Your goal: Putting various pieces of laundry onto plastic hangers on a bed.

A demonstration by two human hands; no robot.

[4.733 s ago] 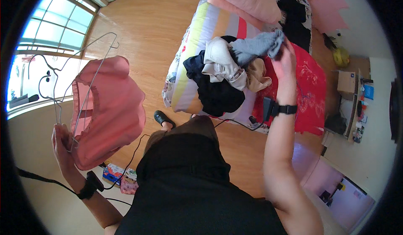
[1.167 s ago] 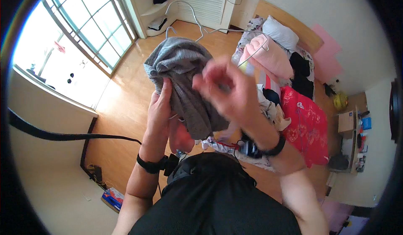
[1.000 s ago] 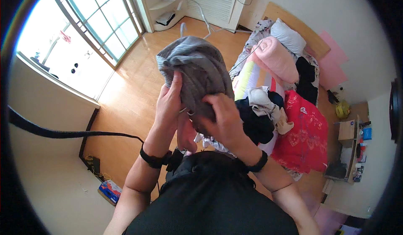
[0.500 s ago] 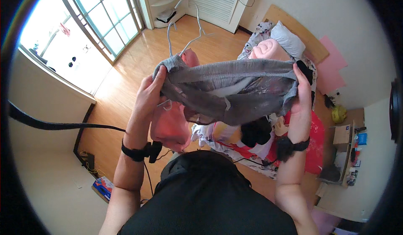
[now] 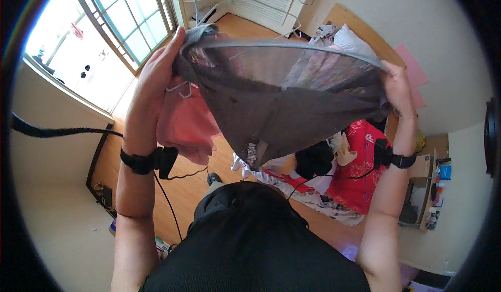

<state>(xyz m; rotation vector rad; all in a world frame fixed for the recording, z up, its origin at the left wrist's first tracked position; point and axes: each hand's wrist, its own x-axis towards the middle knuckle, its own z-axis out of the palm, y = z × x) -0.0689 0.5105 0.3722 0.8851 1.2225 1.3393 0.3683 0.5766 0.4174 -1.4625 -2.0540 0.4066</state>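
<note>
Held up and spread wide in front of me is a thin grey see-through garment (image 5: 292, 120), with one edge drawn into a taut line. My left hand (image 5: 159, 67) grips its bunched left end. At the other end, the fingers of my right hand (image 5: 399, 86) are closed on the cloth. Just below my left hand hangs a pink garment (image 5: 185, 127), partly behind the grey one. A white hanger (image 5: 182, 91) pokes out at its top. Beyond the grey cloth, white bent hanger wires (image 5: 197, 2) stick up; what holds them is hidden.
On the bed to the right lie a red patterned cloth (image 5: 355, 187), a black garment (image 5: 314, 159) and a white pillow (image 5: 348, 40). Dark cables run from both wrist straps. A shelf unit (image 5: 430, 187) stands far right, and a glazed sliding door (image 5: 130, 20) far left.
Both hands have risen and moved farther apart. The grey garment has gone up with them and opened out, its lower part now hanging. The white wires shifted up and left.
</note>
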